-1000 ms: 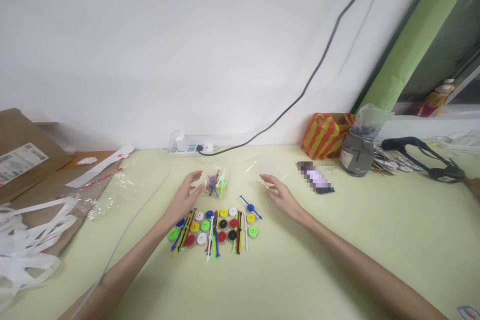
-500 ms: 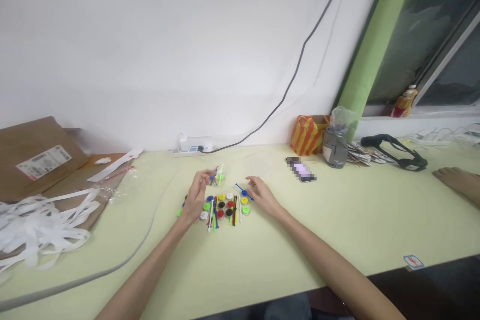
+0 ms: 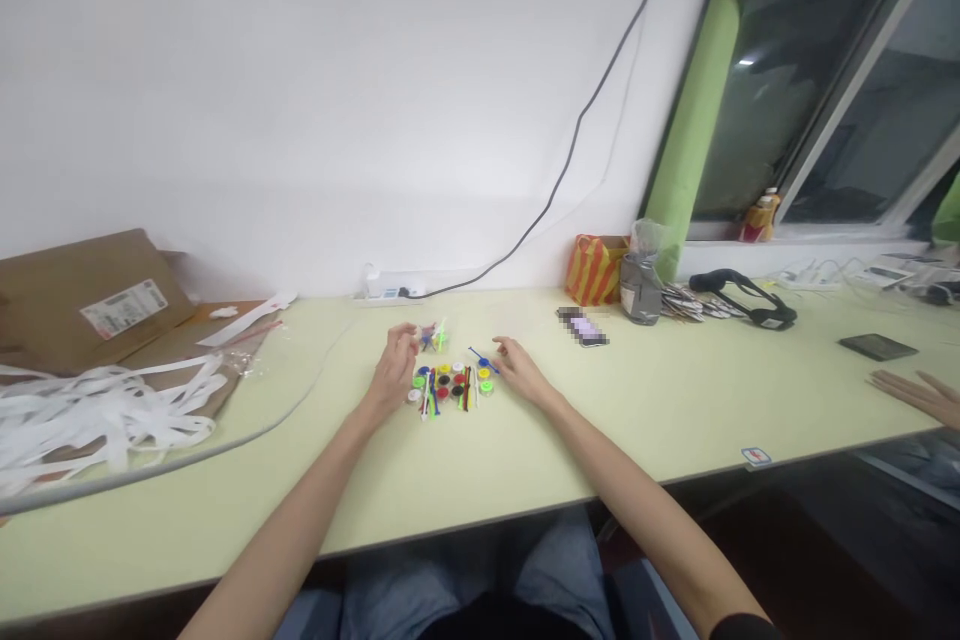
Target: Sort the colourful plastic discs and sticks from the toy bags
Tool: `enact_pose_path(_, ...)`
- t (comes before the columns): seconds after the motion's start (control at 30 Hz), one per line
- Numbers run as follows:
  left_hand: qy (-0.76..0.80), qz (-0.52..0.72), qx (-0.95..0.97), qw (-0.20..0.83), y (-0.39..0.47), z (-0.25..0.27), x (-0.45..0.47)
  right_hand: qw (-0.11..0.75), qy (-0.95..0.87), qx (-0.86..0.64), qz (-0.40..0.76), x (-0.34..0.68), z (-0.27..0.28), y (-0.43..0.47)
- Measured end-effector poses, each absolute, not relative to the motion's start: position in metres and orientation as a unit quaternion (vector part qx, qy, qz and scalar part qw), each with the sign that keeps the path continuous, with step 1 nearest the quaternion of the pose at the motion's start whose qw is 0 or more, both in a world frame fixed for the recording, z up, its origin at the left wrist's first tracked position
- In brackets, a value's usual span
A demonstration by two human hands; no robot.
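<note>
Small round discs with coloured tops (image 3: 458, 390) stand in rows on the table, with thin plastic arrows (image 3: 433, 398) in several colours lying among them. My left hand (image 3: 391, 367) rests at the left side of these rows, its fingers loosely bent and slightly apart, with nothing visible in them. Just behind lies a small clear bundle of coloured arrows (image 3: 435, 335). At the right, a blue arrow on a blue disc (image 3: 484, 362) sits by the fingertips of my right hand (image 3: 521, 370). That hand is loosely open; whether it touches the blue piece I cannot tell.
Left stand a cardboard box (image 3: 82, 295) and a heap of white strips (image 3: 97, 425), with a grey cable (image 3: 262, 425) alongside. Behind right are a phone (image 3: 583, 327), a striped bag (image 3: 592, 270), a grey bag (image 3: 641, 288) and a black headset (image 3: 750, 300). Another person's hand (image 3: 919, 397) lies far right.
The view has shifted to the right, bringing a dark flat object into sight. The other person's hand now lies with fingers spread. My hands have barely moved relative to the pieces.
</note>
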State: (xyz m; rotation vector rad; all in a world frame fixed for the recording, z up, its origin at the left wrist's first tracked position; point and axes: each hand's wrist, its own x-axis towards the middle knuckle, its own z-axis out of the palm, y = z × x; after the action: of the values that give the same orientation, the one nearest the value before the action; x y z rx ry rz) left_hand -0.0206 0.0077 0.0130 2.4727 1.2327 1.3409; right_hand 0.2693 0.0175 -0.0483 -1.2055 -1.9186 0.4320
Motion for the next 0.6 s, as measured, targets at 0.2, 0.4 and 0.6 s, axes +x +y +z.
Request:
enact_pose_path(0.2,0.416,0.457,0.785,-0.029,-0.003,0.018,-0.036,0.421,-0.752,-0.476,0.173,0.274,-0.051,0.009)
enact_pose_path(0.4,0.423,0.486,0.764,-0.034,0.002,0.016,-0.038,0.437,-0.743,-0.472,0.187,0.276,-0.054,0.012)
enact_pose_path(0.6,0.405,0.471,0.783,0.018,0.005,0.012,-0.037,0.443,-0.739,-0.468,0.195,0.276,-0.056,0.014)
